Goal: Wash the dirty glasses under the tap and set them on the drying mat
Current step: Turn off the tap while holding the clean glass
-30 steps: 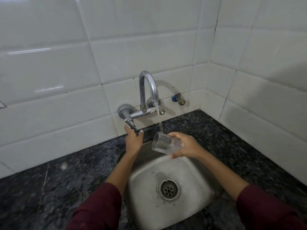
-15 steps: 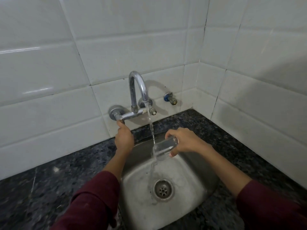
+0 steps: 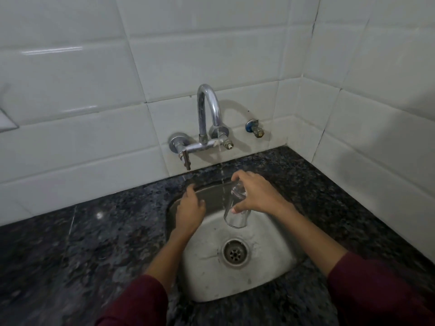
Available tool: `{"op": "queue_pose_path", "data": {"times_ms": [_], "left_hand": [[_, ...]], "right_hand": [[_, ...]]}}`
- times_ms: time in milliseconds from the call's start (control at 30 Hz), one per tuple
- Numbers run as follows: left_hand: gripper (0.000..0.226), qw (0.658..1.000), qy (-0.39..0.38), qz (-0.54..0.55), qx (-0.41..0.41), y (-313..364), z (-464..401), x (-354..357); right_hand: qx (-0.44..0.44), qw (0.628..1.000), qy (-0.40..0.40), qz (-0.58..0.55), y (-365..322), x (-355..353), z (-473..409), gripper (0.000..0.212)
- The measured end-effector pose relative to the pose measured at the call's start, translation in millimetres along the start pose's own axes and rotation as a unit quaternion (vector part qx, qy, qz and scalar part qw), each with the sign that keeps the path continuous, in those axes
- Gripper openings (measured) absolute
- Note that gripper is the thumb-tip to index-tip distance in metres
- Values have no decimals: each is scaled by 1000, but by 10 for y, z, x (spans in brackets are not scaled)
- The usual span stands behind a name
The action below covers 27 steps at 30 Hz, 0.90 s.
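Over the sink (image 3: 277, 274), left grip (image 3: 189, 209) now off tap lever (image 3: 186, 158), loose; right grip (image 3: 255, 196) pinching glass (image 3: 235, 215).

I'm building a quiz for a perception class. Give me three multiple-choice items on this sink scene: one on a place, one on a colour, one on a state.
1. Where is the glass?
A. on the countertop
B. over the sink, in the right hand
C. on the tap

2. What colour are the sleeves?
A. maroon
B. white
C. green

3. What is the left hand doing?
A. gripping the tap handle
B. holding a sponge
C. open, holding nothing

Answers: 1 B, the right hand grips it above the sink; 2 A, the sleeves are maroon; 3 C, the left hand hangs empty above the basin.
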<state>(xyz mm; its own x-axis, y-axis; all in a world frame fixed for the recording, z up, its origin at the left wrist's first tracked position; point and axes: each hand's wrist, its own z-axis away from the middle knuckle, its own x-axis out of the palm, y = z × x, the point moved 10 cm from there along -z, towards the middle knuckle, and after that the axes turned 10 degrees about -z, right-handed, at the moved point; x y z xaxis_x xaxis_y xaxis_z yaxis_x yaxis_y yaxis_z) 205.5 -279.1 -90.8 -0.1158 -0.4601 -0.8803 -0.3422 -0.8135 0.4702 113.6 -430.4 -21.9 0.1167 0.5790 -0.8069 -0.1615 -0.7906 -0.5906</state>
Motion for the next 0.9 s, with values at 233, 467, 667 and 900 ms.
{"op": "queue_pose_path", "data": {"times_ms": [233, 467, 667, 900], "left_hand": [[47, 999, 16, 30, -6, -261, 218, -56], [40, 998, 30, 50, -26, -628, 475, -349], [40, 993, 58, 29, -95, -1728, 814, -1092], [41, 955, 103, -23, -278, -3719, 1665, -1909]], "right_hand": [[-21, 1000, 6, -20, -146, 275, 14, 73], [-63, 998, 17, -2, -597, 413, -86, 71], [-160, 986, 4, -54, -1670, 858, -369, 67], [-287, 950, -88, -91, -3522, 2085, -662, 66]]}}
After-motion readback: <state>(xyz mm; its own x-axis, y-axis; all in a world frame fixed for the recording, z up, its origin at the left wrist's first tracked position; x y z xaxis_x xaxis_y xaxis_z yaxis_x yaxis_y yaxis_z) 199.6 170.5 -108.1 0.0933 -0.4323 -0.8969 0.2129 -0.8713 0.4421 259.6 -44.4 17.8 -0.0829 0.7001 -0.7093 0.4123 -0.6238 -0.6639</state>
